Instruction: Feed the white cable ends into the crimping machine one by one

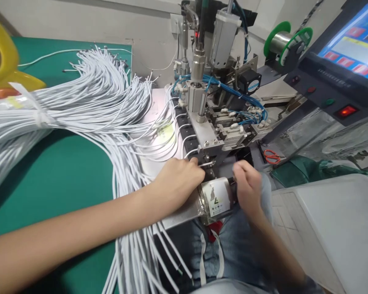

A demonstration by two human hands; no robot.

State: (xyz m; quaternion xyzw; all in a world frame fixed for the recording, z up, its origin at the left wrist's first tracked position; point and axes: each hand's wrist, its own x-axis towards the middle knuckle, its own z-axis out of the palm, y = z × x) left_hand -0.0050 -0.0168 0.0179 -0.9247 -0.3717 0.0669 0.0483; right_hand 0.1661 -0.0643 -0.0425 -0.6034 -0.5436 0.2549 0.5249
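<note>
My left hand (182,177) is closed at the front end of the black cable holder (188,138), with its fingers round a white cable (207,163) whose end points toward the machine. Several other white cables lie across the holder in a row. My right hand (248,185) is closed and slightly blurred, to the right of the labelled block (217,198); what its fingers hold, if anything, is hidden. Above both hands stands the metal machine (202,102) with its cylinders and blue tubes.
A large tied bundle of white cables (79,110) spreads over the green table (76,171). A yellow tape dispenser (6,53) is at the far left. Solder wire on a green spool (280,43), a control screen (352,45), orange-handled scissors (271,157) and a white bin (346,220) are on the right.
</note>
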